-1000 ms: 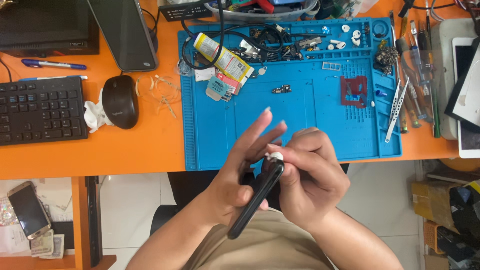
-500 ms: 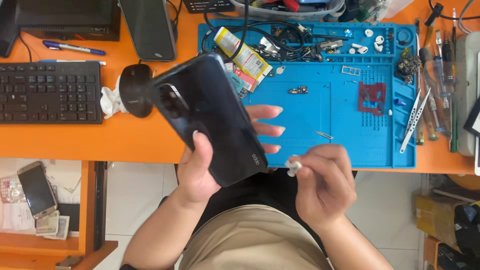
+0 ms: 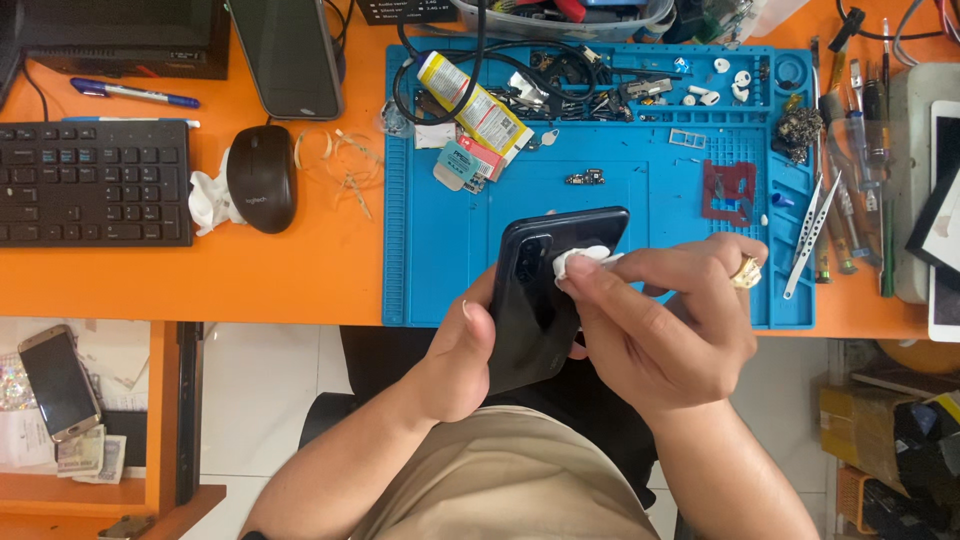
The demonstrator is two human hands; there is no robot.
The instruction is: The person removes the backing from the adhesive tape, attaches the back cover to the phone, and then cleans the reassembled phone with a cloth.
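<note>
Right then, the left hand (image 3: 470, 350) was wrapped around the lower half of a black phone (image 3: 550, 295), back side up, holding it out over the near edge of the blue work mat (image 3: 440, 270), which lay toward the right end of the orange worktop (image 3: 280, 270). That grip looked meant to steady the phone and tilt its camera end up toward the face. The right hand (image 3: 660, 320) was pinched shut on a small white wad (image 3: 580, 262), pressing it against the phone's back just beside the camera block, so both hands were closed and met on the phone. Along the mat's far edge sat shallow moulded compartments holding small white parts (image 3: 712, 82) and loose bits too small to identify, apparently kept there so they would not roll away. A yellow tube (image 3: 475, 100) lay tilted near the mat's far left corner, amid black cables (image 3: 560, 85). Tweezers (image 3: 815, 235) rested at the mat's right edge, within easy reach of the right hand. To the left of the mat sat a black mouse (image 3: 262, 178) and a keyboard (image 3: 95, 183).
</note>
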